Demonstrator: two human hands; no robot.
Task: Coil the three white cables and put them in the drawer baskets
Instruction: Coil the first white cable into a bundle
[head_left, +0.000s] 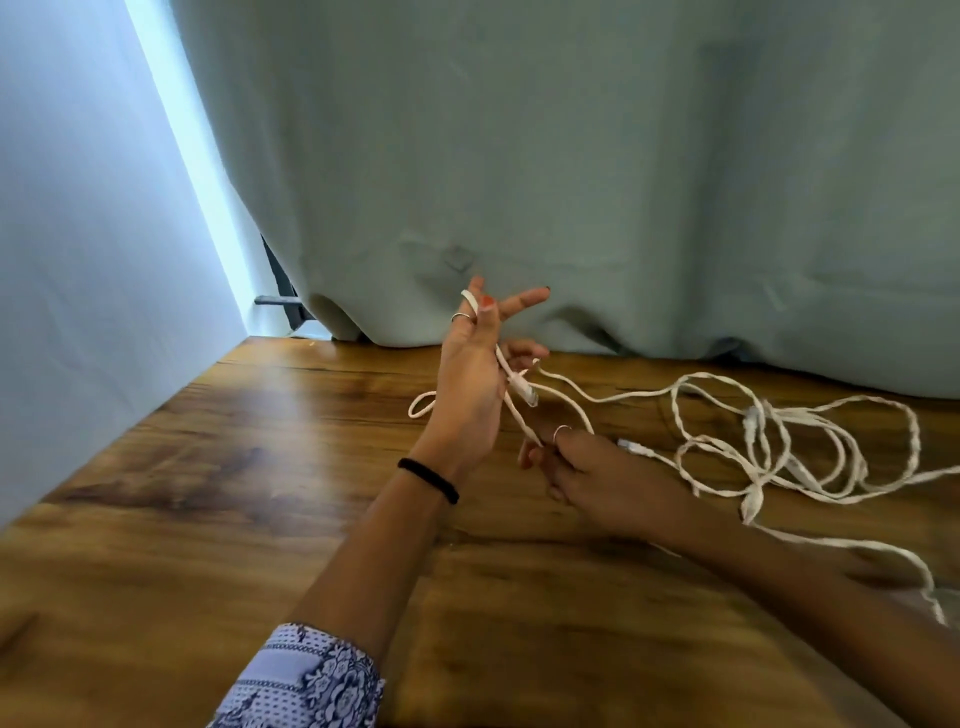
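My left hand (470, 374) is raised upright above the wooden table (208, 493), fingers spread. A white cable (511, 400) loops over its fingers, held by the thumb near the fingertips. The cable's clear plug (527, 391) hangs beside the palm. My right hand (587, 470) sits lower, just right of it, and pinches the same cable near the table. A tangle of white cables (779, 452) lies on the table to the right, with another plug (626, 444) near my right hand. No drawer or basket is in view.
A grey-green curtain (623, 182) hangs along the table's far edge. A pale wall (78, 234) closes the left side. A small cable loop (421, 405) shows behind my left wrist. One cable strand (883, 551) runs off toward the lower right.
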